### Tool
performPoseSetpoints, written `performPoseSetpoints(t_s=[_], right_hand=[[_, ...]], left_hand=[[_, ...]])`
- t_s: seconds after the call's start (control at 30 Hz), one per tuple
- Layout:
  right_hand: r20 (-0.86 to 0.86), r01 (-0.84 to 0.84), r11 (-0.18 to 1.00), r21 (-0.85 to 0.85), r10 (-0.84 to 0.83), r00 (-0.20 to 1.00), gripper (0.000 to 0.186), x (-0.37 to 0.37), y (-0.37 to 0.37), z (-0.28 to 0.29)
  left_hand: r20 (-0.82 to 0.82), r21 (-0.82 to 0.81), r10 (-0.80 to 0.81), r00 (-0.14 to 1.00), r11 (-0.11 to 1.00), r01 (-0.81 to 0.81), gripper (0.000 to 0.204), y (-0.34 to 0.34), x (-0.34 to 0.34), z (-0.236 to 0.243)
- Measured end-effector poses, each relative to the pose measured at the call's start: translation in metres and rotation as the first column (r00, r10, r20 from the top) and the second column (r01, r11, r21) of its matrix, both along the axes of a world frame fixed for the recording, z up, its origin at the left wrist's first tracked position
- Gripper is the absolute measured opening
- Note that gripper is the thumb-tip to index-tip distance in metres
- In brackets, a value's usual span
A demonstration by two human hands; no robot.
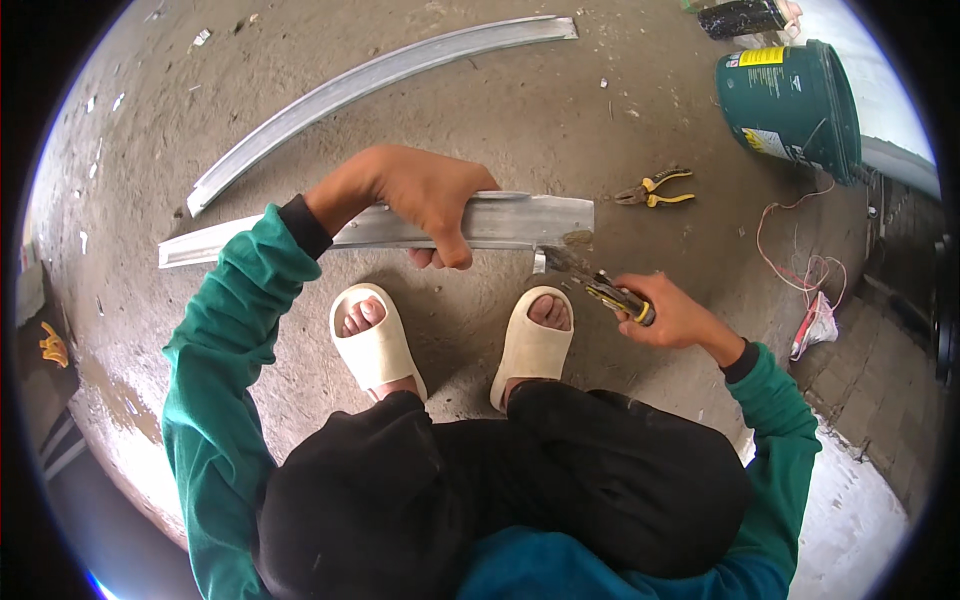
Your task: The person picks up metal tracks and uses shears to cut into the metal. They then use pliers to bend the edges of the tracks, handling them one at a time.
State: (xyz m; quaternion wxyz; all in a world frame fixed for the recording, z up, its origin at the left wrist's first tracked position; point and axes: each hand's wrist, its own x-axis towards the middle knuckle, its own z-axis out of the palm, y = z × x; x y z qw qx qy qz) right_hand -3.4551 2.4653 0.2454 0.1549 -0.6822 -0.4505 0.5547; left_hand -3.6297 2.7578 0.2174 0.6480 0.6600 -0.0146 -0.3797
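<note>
My left hand (425, 195) is closed over a short galvanized metal channel (530, 215), thumb on the near side and fingers curled under it. The channel lies crosswise in front of my feet, its open side up. In my right hand (672, 312) are tin snips (606, 290) with black and yellow handles, gripped closed. Their dark jaws meet the near edge of the channel close to its right end. A small bent metal flap (540, 262) hangs down beside the jaws. Whether the blades are fully together I cannot tell.
A longer metal channel (380, 88) lies beyond. Yellow-handled pliers (655, 188) rest on the concrete floor to the right. Farther right are a tipped green bucket (790, 110), a tangled pink cord (815, 270) and a red-and-white object (815, 328). My sandals (378, 340) stand just below the work.
</note>
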Motion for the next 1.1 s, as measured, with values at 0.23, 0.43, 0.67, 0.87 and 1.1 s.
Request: performPoseSetpoints(t_s=[0.23,0.43,0.67,0.87,1.1], right_hand=[[0.076,-0.087,0.996,0.02,0.085,0.993,0.037,0.002,0.001,-0.008],[0.012,-0.03,0.997,-0.065,0.031,0.999,0.063,0.015,-0.021,-0.059],[0.632,-0.136,0.987,0.089,0.05,0.773,0.087,0.042,-0.038,-0.12],[0.929,-0.247,0.968,-0.054,0.139,0.342,0.094,0.132,-0.021,-0.114],[0.866,-0.228,0.971,-0.07,0.173,0.469,0.071,0.176,-0.038,-0.133]], left_hand=[[0.001,0.015,0.001,1.0,1.0,-0.001,0.041,0.003,0.002,-0.005],[0.116,0.269,0.084,0.99,0.956,-0.113,0.045,0.019,0.006,-0.008],[0.183,0.331,0.252,0.95,0.894,-0.301,0.038,0.033,0.009,0.003],[0.276,0.308,0.256,0.927,0.89,-0.337,0.042,0.04,0.006,0.02],[0.479,0.403,0.19,0.857,0.82,-0.407,0.044,0.048,-0.005,0.02]])
